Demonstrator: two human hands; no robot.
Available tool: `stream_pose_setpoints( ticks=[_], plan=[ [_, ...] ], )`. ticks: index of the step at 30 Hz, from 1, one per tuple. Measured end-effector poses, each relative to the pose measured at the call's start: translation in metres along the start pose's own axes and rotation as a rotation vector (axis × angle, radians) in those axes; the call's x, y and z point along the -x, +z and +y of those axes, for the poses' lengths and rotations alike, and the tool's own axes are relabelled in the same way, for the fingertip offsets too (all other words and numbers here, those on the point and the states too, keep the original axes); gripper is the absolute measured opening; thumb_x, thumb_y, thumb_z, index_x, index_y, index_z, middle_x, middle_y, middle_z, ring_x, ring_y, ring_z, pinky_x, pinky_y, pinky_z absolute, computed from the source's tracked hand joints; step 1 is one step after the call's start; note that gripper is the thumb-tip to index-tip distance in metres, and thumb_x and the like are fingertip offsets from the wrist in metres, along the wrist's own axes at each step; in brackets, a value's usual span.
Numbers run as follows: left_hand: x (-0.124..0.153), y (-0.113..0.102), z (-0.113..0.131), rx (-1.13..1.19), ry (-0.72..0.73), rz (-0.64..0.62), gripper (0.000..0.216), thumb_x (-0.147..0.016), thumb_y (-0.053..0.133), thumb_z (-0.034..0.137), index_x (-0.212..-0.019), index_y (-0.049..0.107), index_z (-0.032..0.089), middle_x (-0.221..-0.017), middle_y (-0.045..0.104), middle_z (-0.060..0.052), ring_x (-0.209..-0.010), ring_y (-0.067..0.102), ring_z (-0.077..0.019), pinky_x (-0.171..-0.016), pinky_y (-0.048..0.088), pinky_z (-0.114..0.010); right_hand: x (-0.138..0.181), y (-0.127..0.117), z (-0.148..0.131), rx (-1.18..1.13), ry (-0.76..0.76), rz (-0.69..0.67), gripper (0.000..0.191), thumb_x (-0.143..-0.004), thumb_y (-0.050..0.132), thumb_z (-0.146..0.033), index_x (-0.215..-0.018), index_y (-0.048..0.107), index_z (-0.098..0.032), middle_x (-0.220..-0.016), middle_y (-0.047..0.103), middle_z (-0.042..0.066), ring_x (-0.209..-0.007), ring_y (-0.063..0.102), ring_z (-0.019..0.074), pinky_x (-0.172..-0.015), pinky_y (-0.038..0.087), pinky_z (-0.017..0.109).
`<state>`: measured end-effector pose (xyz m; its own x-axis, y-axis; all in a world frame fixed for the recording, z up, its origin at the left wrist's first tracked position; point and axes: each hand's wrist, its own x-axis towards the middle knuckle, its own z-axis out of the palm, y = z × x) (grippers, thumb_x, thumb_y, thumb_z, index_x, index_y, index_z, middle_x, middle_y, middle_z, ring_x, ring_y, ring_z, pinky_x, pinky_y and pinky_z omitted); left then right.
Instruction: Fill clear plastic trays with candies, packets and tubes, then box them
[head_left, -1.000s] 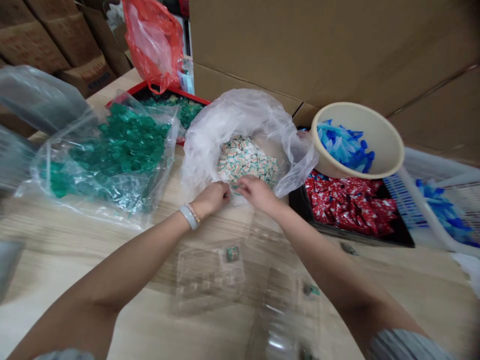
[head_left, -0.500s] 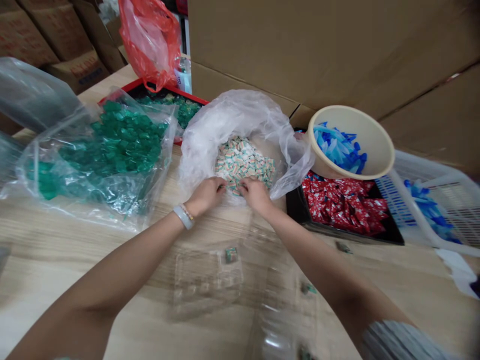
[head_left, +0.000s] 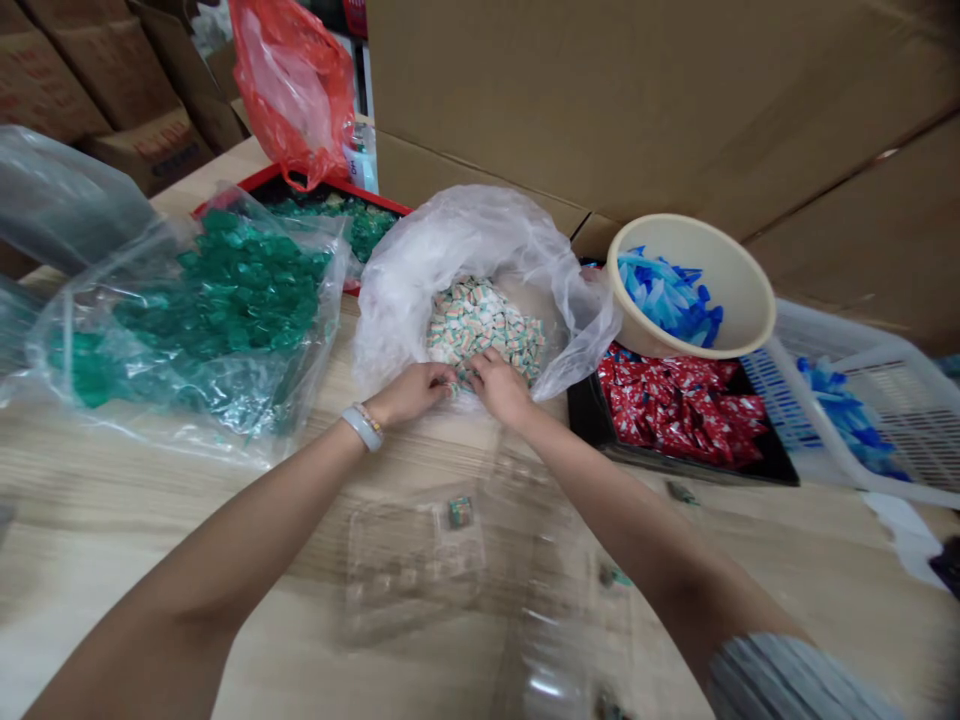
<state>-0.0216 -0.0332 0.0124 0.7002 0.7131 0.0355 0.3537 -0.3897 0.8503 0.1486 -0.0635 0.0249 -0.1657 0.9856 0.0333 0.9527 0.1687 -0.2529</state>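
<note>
At the near edge of an open clear plastic bag (head_left: 480,225) lies a pile of small striped rectangular pieces (head_left: 487,320), white, green and orange. My left hand (head_left: 416,392), with a pale band at the wrist, has its thumb and fingers pinched together at the pile's front. Just right of it, my right hand (head_left: 499,388) bends its fingers down over the same pieces, fingertips close to the left ones. What either pinch holds is too small and blurred to make out. Below the forearms, a transparent compartment tray (head_left: 405,570) holds one small green-and-orange piece (head_left: 460,512) in a corner.
Left lies a clear bag of green pieces (head_left: 255,290), before a red-rimmed tray (head_left: 262,178). On the right, a cream bowl (head_left: 739,290) of blue pieces rests over a black box (head_left: 592,420) of red packets, beside a white basket (head_left: 915,390). Cardboard (head_left: 637,110) stands behind.
My right hand has shifted slightly left, its fingers reaching further over the pile towards my left hand. The whole view has moved a little.
</note>
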Motion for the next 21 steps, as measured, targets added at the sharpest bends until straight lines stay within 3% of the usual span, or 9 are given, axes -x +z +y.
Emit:
stream_pose_setpoints(
  ticks=[4, 7, 9, 12, 15, 21],
  plan=[
    [0.004, 0.0, 0.002, 0.017, -0.023, 0.012, 0.017, -0.072, 0.045, 0.02, -0.079, 0.058, 0.014, -0.072, 0.059, 0.0, -0.067, 0.05, -0.0127, -0.064, 0.038, -0.022, -0.004, 0.0, 0.012, -0.354, 0.161, 0.086, 0.006, -0.069, 0.05, -0.014, -0.064, 0.05, -0.017, -0.061, 0.049, -0.001, -0.06, 0.049, 0.0112, -0.058, 0.039, 0.023],
    [0.004, 0.001, 0.001, 0.045, -0.057, 0.016, 0.018, -0.071, 0.046, 0.021, -0.081, 0.058, 0.014, -0.069, 0.057, 0.001, -0.062, 0.048, -0.0115, -0.061, 0.037, -0.022, -0.009, 0.005, 0.009, -0.73, 0.382, 0.096, 0.005, -0.068, 0.053, -0.019, -0.068, 0.048, -0.017, -0.053, 0.047, -0.005, -0.047, 0.047, 0.0094, -0.047, 0.037, 0.021],
    [0.003, 0.002, 0.001, 0.06, -0.068, 0.015, 0.017, -0.071, 0.046, 0.02, -0.08, 0.059, 0.014, -0.065, 0.055, 0.002, -0.059, 0.046, -0.0106, -0.058, 0.036, -0.021, -0.014, 0.012, 0.002, -0.802, 0.472, 0.067, 0.007, -0.068, 0.053, -0.02, -0.073, 0.049, -0.017, -0.055, 0.05, -0.005, -0.044, 0.048, 0.0091, -0.044, 0.037, 0.02],
    [0.003, 0.004, 0.0, 0.065, -0.075, 0.024, 0.017, -0.07, 0.047, 0.019, -0.079, 0.059, 0.013, -0.063, 0.054, 0.002, -0.059, 0.046, -0.0103, -0.057, 0.036, -0.02, -0.02, 0.021, -0.009, -0.539, 0.473, 0.06, 0.002, -0.067, 0.051, -0.016, -0.067, 0.052, -0.016, -0.056, 0.054, -0.002, -0.049, 0.051, 0.0099, -0.05, 0.04, 0.021],
    [0.004, 0.005, 0.0, 0.073, -0.08, 0.016, 0.017, -0.07, 0.047, 0.018, -0.08, 0.06, 0.013, -0.067, 0.057, 0.001, -0.062, 0.048, -0.0106, -0.061, 0.038, -0.021, -0.022, 0.021, -0.014, -0.24, 0.379, 0.083, 0.009, -0.068, 0.049, -0.013, -0.062, 0.056, -0.015, -0.06, 0.058, 0.002, -0.06, 0.054, 0.0122, -0.059, 0.041, 0.023],
    [0.005, 0.004, 0.001, 0.085, -0.073, -0.018, 0.013, -0.067, 0.049, 0.013, -0.075, 0.059, 0.012, -0.068, 0.058, 0.0, -0.065, 0.05, -0.0112, -0.064, 0.038, -0.021, -0.014, 0.015, -0.029, -0.013, 0.288, 0.048, 0.017, -0.074, 0.044, -0.015, -0.076, 0.061, -0.014, -0.081, 0.06, 0.009, -0.074, 0.054, 0.0159, -0.067, 0.04, 0.026]
  ],
)
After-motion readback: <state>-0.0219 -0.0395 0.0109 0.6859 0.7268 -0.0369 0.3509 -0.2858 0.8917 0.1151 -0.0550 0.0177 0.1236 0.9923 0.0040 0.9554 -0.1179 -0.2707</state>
